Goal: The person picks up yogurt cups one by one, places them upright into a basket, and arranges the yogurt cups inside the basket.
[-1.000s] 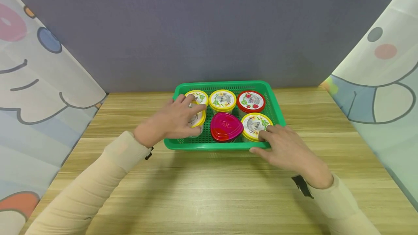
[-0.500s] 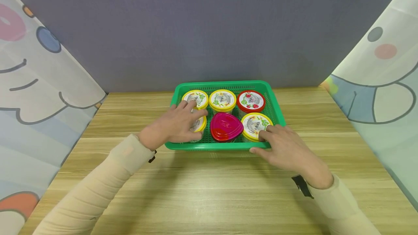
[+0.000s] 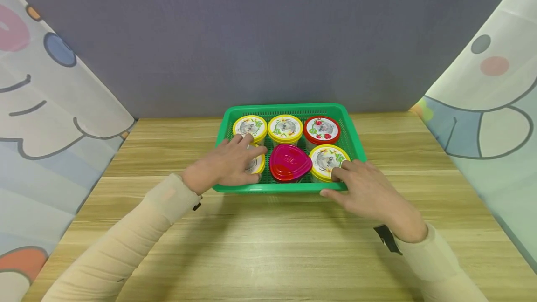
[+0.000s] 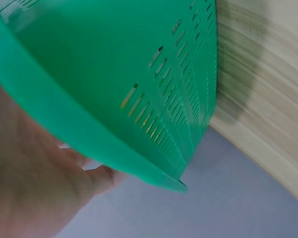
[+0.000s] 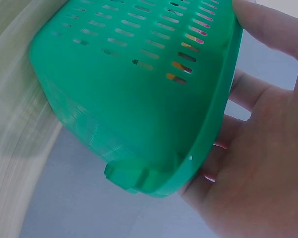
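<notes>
In the head view, a green plastic basket (image 3: 289, 188) holds several lidded tubs. My left hand (image 3: 224, 161) reaches over its front left corner, fingers and thumb around a yellow-lidded tub (image 3: 257, 164), covering the lid's left part. My right hand (image 3: 369, 189) grips the basket's front right corner, fingers over the rim and thumb at the front. Beside those fingers sits a yellow-lidded tub (image 3: 329, 160). A pink, rounded-triangular lidded tub (image 3: 290, 163) stands between the hands. In the left wrist view, the basket wall (image 4: 104, 59) hides the left fingertips.
Along the basket's back row stand two yellow-lidded tubs (image 3: 250, 126) and a red-lidded tub (image 3: 322, 129). The basket rests on a wood-grain table (image 3: 268, 246), near a grey back panel (image 3: 268, 41). Cartoon-printed sheets (image 3: 495, 106) flank both sides.
My left hand has shifted slightly toward me with the front left tub, uncovering more of the tub behind it, which moved slightly left. The right hand has stayed at the corner.
</notes>
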A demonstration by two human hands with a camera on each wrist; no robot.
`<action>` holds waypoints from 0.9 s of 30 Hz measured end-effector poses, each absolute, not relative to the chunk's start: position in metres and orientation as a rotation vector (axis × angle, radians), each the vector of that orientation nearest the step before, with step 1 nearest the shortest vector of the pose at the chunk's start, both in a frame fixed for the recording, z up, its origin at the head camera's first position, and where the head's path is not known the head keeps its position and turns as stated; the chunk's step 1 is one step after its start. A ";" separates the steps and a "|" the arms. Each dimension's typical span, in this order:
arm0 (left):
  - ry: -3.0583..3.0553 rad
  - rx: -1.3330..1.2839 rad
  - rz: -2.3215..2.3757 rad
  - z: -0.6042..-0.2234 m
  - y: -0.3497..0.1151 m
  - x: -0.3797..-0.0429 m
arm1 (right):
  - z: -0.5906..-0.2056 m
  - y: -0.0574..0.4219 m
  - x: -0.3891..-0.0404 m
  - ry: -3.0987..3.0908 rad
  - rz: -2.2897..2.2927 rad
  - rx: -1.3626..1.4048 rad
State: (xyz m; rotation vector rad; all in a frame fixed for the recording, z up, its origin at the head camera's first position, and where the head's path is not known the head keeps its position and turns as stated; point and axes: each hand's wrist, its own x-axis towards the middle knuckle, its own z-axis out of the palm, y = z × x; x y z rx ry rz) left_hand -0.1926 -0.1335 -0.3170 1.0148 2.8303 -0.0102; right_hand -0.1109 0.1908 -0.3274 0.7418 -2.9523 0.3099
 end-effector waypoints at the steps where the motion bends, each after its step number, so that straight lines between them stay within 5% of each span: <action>1: 2.826 1.013 -0.013 -0.317 -0.133 -0.193 | -0.327 0.191 -0.111 -2.953 0.309 0.741; 27: 2.730 0.901 -0.020 -0.318 -0.127 -0.193 | -0.327 0.191 -0.109 -2.930 0.285 0.762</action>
